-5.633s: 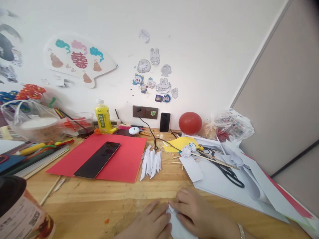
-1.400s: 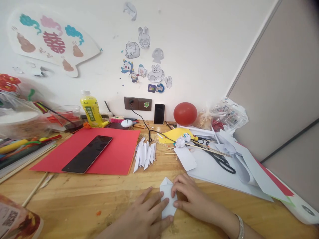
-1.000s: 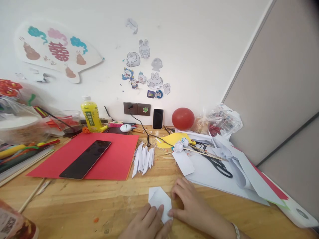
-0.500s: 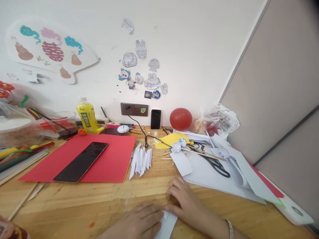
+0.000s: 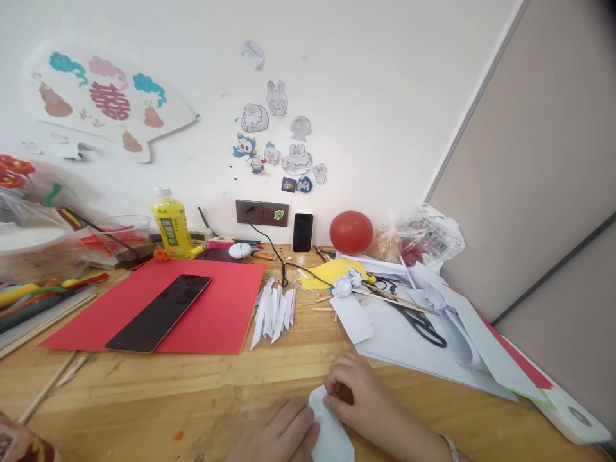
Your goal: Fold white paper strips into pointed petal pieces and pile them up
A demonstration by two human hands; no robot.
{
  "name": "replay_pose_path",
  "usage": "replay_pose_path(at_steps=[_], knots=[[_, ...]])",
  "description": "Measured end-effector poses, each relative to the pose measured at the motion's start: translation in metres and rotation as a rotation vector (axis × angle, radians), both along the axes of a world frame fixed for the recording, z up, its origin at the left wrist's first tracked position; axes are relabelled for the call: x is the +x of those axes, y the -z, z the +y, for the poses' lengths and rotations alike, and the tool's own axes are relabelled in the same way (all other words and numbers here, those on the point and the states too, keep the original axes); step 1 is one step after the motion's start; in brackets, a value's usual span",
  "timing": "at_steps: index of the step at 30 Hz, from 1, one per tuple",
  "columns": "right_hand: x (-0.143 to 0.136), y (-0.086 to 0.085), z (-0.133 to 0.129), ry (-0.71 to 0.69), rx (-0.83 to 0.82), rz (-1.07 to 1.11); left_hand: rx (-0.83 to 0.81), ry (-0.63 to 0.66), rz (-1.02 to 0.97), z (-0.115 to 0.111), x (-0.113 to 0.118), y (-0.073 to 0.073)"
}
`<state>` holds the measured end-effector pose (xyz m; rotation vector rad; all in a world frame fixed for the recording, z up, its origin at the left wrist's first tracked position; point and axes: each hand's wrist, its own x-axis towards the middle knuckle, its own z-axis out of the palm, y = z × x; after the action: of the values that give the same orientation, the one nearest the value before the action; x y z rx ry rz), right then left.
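Note:
A small white piece of paper with folded-in corners at its far end lies on the wooden table in front of me. My left hand is at its left edge, fingers together and curled onto the paper. On the other side my right hand is closed, its thumb and fingertips gripping the paper's upper right edge. Farther off lies a pile of narrow folded white paper strips. Flat white paper slips rest to the right of that pile.
A dark phone lies on red paper at left; a yellow bottle stands behind. At right are black-handled scissors on white sheets, crumpled paper and a red balloon. Another phone leans on the wall.
The paper has shifted slightly away from me and turned, its folded far end now showing between my hands. My left hand has slid to its left edge; my right fingers have curled in more.

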<state>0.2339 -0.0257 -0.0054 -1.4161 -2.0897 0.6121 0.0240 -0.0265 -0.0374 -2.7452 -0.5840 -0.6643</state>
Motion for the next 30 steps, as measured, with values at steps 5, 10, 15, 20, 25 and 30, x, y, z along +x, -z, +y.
replay_pose_path(at_steps=[5, 10, 15, 20, 25, 30], knots=[[-0.002, 0.004, 0.001, -0.038, 0.082, -0.019, 0.026, 0.090, 0.227, 0.009, -0.009, -0.024], [-0.004, 0.008, 0.001, -0.019, 0.101, -0.030, -0.048, 0.037, 0.241, 0.006, -0.008, -0.006], [-0.003, 0.008, -0.001, -0.026, 0.123, -0.045, -0.022, 0.018, 0.231, 0.004, -0.008, 0.007], [0.000, 0.007, -0.001, -0.117, 0.220, -0.036, 0.080, -0.007, 0.206, 0.005, -0.009, 0.008], [0.004, 0.006, -0.001, -0.266, 0.477, -0.109, 0.112, -0.010, 0.204, 0.001, -0.009, -0.006], [0.006, 0.003, -0.004, -0.340, 0.602, -0.253, 0.014, -0.040, 0.252, -0.003, -0.010, -0.013]])
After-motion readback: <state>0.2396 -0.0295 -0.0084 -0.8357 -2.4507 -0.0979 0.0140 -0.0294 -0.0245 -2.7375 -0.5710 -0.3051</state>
